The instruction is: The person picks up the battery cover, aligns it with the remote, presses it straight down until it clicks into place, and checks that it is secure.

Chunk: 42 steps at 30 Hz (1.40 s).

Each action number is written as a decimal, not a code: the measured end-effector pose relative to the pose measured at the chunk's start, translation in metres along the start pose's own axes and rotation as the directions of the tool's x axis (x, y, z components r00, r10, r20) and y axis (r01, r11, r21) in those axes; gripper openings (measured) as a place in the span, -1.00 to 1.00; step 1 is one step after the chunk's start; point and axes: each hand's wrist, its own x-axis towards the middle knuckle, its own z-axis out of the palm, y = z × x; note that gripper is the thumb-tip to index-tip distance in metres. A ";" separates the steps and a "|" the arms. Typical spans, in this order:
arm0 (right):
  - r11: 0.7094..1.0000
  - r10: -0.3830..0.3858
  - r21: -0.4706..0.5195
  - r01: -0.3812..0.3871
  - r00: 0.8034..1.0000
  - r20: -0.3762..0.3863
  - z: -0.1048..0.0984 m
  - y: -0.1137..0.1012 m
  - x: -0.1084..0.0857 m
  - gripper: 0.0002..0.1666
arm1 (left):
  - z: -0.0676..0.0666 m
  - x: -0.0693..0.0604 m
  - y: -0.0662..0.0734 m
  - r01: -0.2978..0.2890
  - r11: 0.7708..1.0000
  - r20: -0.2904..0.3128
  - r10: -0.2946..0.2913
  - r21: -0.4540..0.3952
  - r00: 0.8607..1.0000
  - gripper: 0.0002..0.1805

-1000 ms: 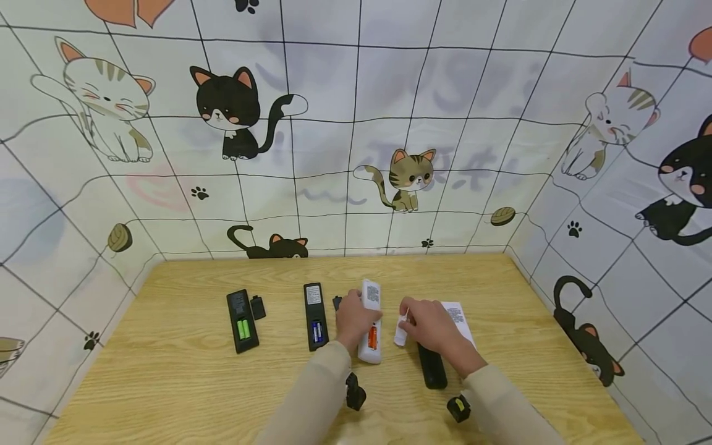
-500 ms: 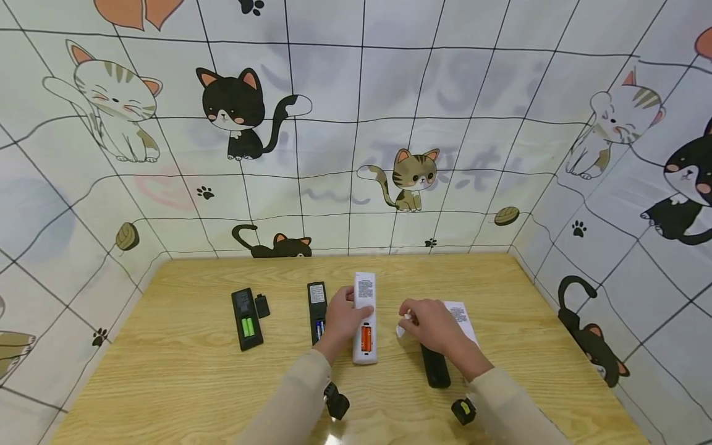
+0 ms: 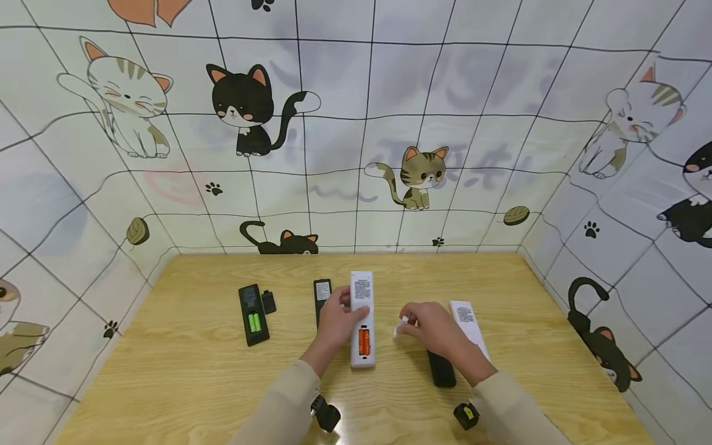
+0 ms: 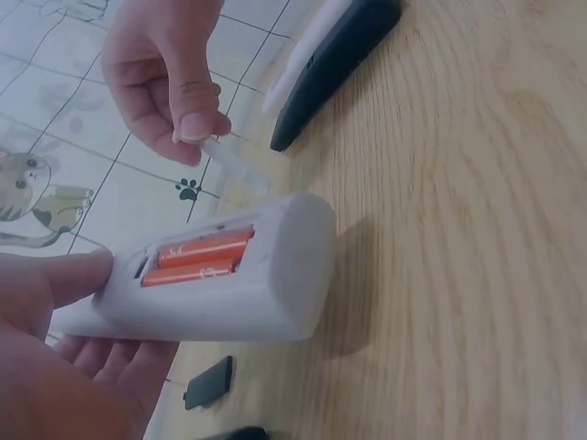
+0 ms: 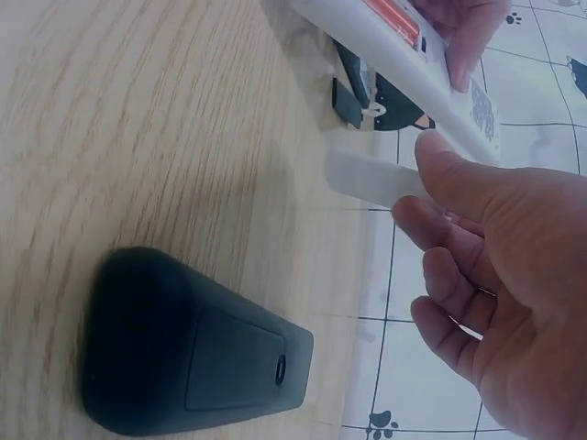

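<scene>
My left hand (image 3: 336,318) grips a white remote control (image 3: 363,296) by its side, thumb on its back. Its battery compartment is uncovered, and two orange batteries (image 4: 202,257) lie inside. The left wrist view shows the remote lifted off the table, with a shadow beside it. To its right, my right hand (image 3: 436,327) pinches a white battery cover (image 5: 371,176) between thumb and index finger. The cover is apart from the remote's compartment, and its far end is blurred in the right wrist view.
On the wooden table (image 3: 194,383), a black remote (image 3: 253,315) with green batteries lies beside its cover (image 3: 269,301). Another black remote (image 3: 322,293) is partly behind my left hand. A black remote (image 3: 442,371) and a white one (image 3: 470,321) lie by my right forearm.
My left hand has picked up the white remote and shifted it slightly left, turning it straighter. My right hand has raised and tilted the battery cover, staying at nearly the same spot.
</scene>
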 end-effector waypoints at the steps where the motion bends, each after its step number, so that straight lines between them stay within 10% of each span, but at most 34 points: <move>1: 1.000 -0.009 -0.002 0.009 1.000 -0.008 0.000 0.000 0.000 -0.70 | -0.001 0.000 -0.001 -0.001 1.000 0.000 0.001 -0.009 1.000 -0.39; 42: 0.984 -0.178 -0.024 0.177 0.982 -0.060 -0.001 -0.019 0.002 -0.84 | -0.011 0.003 -0.023 0.051 0.978 0.096 -0.032 -0.201 0.995 -0.43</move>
